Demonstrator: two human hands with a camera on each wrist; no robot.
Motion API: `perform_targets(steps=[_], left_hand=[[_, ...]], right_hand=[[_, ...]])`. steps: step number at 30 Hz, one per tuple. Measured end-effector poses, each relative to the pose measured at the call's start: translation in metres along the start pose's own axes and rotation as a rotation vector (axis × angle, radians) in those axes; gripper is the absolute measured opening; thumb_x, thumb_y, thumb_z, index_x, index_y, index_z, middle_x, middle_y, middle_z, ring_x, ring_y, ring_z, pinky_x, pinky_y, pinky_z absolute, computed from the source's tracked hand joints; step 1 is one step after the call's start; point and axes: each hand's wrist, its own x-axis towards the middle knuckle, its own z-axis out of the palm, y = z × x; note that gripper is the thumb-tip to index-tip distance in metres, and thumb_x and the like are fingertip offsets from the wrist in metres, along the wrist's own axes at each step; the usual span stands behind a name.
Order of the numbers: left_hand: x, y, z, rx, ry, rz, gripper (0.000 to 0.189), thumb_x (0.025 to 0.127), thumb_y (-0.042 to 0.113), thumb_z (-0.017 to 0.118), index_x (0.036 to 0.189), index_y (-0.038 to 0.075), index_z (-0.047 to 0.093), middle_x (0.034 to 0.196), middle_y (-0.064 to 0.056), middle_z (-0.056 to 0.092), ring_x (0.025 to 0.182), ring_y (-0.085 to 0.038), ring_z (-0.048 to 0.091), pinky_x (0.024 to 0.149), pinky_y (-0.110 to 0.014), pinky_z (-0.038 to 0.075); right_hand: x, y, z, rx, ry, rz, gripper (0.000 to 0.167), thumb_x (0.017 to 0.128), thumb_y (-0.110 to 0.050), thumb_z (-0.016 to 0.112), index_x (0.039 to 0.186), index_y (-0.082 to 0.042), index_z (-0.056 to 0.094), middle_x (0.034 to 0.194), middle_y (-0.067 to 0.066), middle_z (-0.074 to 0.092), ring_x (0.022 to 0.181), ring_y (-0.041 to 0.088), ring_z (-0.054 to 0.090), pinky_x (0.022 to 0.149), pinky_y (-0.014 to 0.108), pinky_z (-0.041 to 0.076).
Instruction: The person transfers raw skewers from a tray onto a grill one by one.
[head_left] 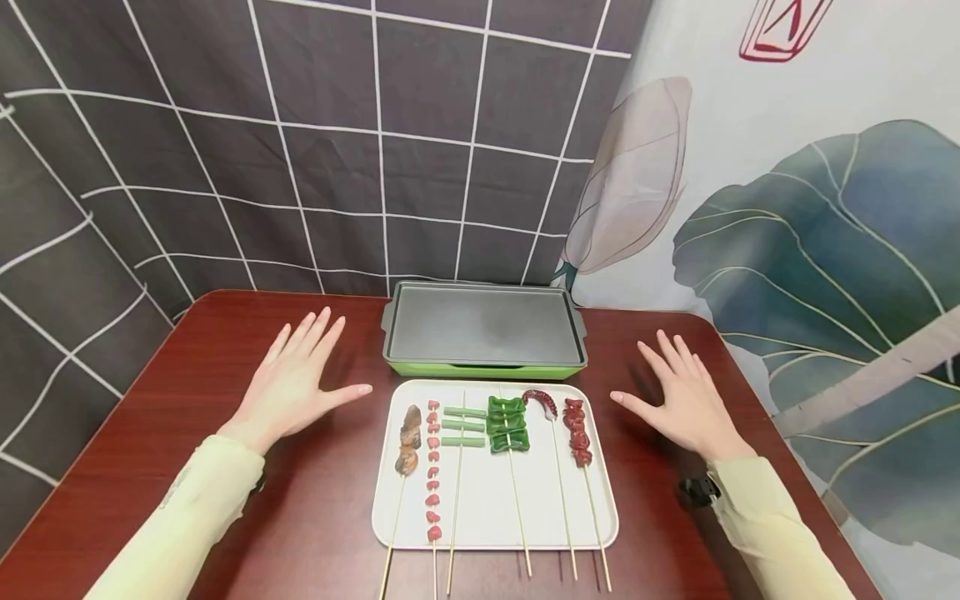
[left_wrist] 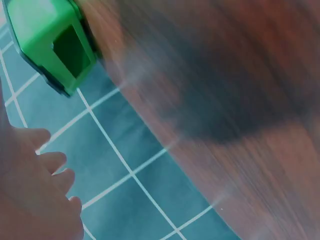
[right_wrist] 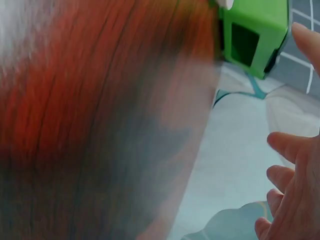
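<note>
Dark red, wood-grained surface (head_left: 300,508): carries all items below.

Rectangular griddle with dark grey flat plate and green body (head_left: 483,325): far middle, long side facing us.

White, round-cornered rectangular tray (head_left: 483,508): just beside the griddle on its near side, presumably to keep both within reach.

Six thin wooden skewers, left to right: brown lumpy pieces (head_left: 409,437); small red pieces (head_left: 432,443); green sticks (head_left: 464,427); green folded pieces (head_left: 507,425); dark red curl (head_left: 543,402); dark red chunks (head_left: 577,433). All lie side by side on the tray, bare ends past its near rim; we judge this makes them easy to pick up.

Left hand (head_left: 296,375), left of the tray, and right hand (head_left: 686,408), right of it: each grip spread, holding nothing, leaving our view of the tray unblocked.
</note>
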Motion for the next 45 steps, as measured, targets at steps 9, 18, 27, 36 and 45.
perform_targets(steps=[9, 18, 27, 36, 45], left_hand=[[-0.021, 0.016, 0.004, -0.025, 0.011, 0.113, 0.111, 0.084, 0.076, 0.063, 0.158, -0.001, 0.032, 0.164, -0.019, 0.026, 0.151, -0.036, 0.021, 0.124, -0.045, 0.008], [-0.056, 0.037, 0.013, -0.041, -0.037, 0.187, 0.109, 0.086, 0.072, 0.065, 0.158, -0.002, 0.03, 0.164, -0.02, 0.026, 0.15, -0.036, 0.023, 0.124, -0.044, 0.01], [-0.084, 0.056, 0.016, -0.049, -0.055, 0.286, 0.102, 0.086, 0.059, 0.073, 0.156, -0.004, 0.034, 0.161, -0.019, 0.033, 0.148, -0.037, 0.029, 0.123, -0.048, 0.017], [-0.095, 0.068, 0.021, -0.088, -0.146, 0.281, 0.115, 0.08, 0.076, 0.067, 0.157, -0.002, 0.033, 0.164, -0.017, 0.028, 0.15, -0.033, 0.025, 0.121, -0.052, 0.02], [-0.097, 0.074, 0.027, -0.103, -0.15, 0.285, 0.125, 0.074, 0.088, 0.059, 0.154, -0.005, 0.036, 0.163, -0.018, 0.029, 0.15, -0.033, 0.027, 0.121, -0.049, 0.021]], right_hand=[[-0.01, -0.025, -0.013, 0.041, 0.002, -0.05, 0.096, 0.089, -0.059, 0.07, 0.157, -0.001, 0.036, 0.161, 0.024, 0.029, 0.152, 0.04, 0.013, 0.124, 0.05, 0.003], [-0.024, -0.051, -0.02, 0.057, -0.021, -0.1, 0.096, 0.09, -0.055, 0.071, 0.157, 0.001, 0.033, 0.16, 0.023, 0.032, 0.151, 0.04, 0.018, 0.125, 0.045, 0.007], [-0.04, -0.076, -0.032, 0.108, -0.066, -0.093, 0.09, 0.09, -0.05, 0.074, 0.158, -0.004, 0.036, 0.162, 0.018, 0.032, 0.15, 0.038, 0.021, 0.121, 0.055, 0.02], [-0.057, -0.091, -0.038, 0.144, -0.083, -0.098, 0.086, 0.088, -0.04, 0.08, 0.156, -0.007, 0.04, 0.162, 0.015, 0.033, 0.151, 0.034, 0.021, 0.117, 0.06, 0.027], [-0.072, -0.098, -0.035, 0.16, -0.089, -0.086, 0.083, 0.089, -0.043, 0.079, 0.154, -0.006, 0.044, 0.16, 0.014, 0.037, 0.15, 0.033, 0.025, 0.112, 0.06, 0.033]])
